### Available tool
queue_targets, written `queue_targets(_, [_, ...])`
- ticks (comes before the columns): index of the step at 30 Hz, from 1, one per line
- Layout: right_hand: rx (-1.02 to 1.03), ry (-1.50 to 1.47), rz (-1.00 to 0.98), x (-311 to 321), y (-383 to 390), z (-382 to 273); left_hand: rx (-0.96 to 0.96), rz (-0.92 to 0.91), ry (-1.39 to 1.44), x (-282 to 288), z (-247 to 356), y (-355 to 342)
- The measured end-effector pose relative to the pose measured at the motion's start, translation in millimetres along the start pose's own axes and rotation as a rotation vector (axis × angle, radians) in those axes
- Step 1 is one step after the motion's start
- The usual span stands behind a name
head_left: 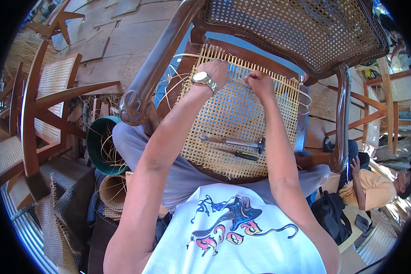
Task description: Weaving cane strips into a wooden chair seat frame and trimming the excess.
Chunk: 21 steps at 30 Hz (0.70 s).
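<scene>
The left hand (pixel 217 73) and right hand (pixel 261 85) curled over the far part of a chair's (pixel 285 29) cane seat (pixel 233 114); whether either gripped anything could not be told. A hammer (pixel 233 142) and screwdriver (pixel 245 155) lay nearer.

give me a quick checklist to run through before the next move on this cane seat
1. Both hands at the weave: ok; left hand and right hand are at the far part of the cane seat.
2. Strand secure in the right fingertips: cannot tell; too small to make out.
3. Tools away from the fingers: ok; hammer and screwdriver lie on the seat, nearer the body.
4. Strand ends all tucked in: not ok; loose strands loop out at the sides.
5. More strands nearby: ok; some show in the green bucket at left.
</scene>
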State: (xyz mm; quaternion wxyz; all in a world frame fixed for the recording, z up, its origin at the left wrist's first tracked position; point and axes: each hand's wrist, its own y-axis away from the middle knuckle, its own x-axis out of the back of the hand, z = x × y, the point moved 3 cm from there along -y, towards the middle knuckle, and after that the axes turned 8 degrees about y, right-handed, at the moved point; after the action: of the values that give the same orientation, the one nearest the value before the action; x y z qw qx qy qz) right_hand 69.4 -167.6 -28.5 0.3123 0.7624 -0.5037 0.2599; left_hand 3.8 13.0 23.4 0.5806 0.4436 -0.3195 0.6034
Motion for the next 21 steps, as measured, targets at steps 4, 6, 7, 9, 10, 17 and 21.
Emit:
queue_targets(4, [0.109,-0.414,-0.064,0,0,8,-0.014,0.014,-0.001,0,2,0])
queue_targets(6, [0.109,-0.288,-0.066,1,0,5,-0.011,0.010,-0.002,0,1,1])
queue_targets(7, [0.062,-0.192,-0.049,2,0,3,-0.005,0.003,0.005,1,1,2])
queue_targets(9, [0.013,-0.096,-0.033,2,0,1,0.002,-0.004,0.011,1,1,2])
queue_targets(10, [0.015,-0.079,-0.034,1,-2,1,-0.005,-0.001,0.009,1,1,2])
queue_targets(17, [0.110,-0.393,-0.087,0,0,9,-0.001,0.000,0.001,1,2,2])
queue_targets(21, [0.039,-0.269,-0.039,-1,-2,7,-0.003,0.009,0.001,0,2,3])
